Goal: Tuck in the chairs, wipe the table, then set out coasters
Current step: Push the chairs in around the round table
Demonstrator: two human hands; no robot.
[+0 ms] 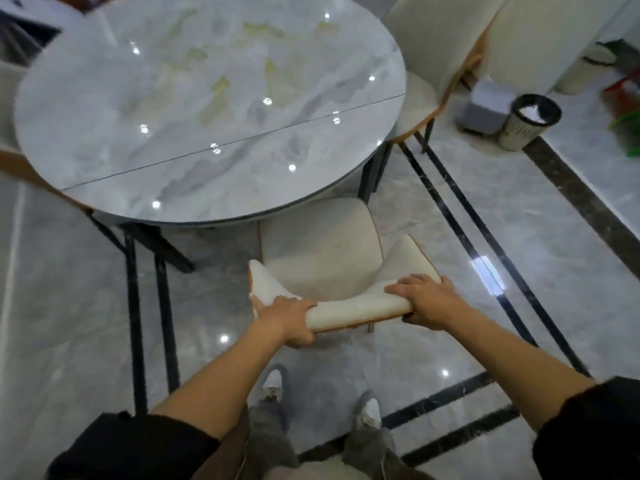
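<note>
From the head camera, the person is standing just behind a cream chair (322, 251) and looking down on it. The left hand (289, 315) is gripping the left part of the backrest's top edge, its fingers (258, 301) curling over the padded front while the thumb is pressing against the brown back. The right hand (424, 299) is gripping the right part of the same edge, its fingers (398, 288) lying across the cushion and the thumb hooking underneath. Both forearms are reaching forward out of dark rolled sleeves.

The chair is facing the round marble counter (207, 98). The front of its seat is sitting just under the counter's near rim, while most of the seat and the whole backrest are showing outside it. The glossy counter top is reflecting ceiling lights, and pale yellowish smears are showing across its far half. A thin seam is running across the top.

A second cream chair (436, 57) is standing at the counter's right side, its seat close to the rim. Beyond it, a grey box (488, 109) and a black-rimmed waste bin (530, 121) are standing on the tiled floor (554, 254), touching or nearly so. Two white shoes (273, 381) are showing below the hands. The picture's left edge is blurring too much to read.
</note>
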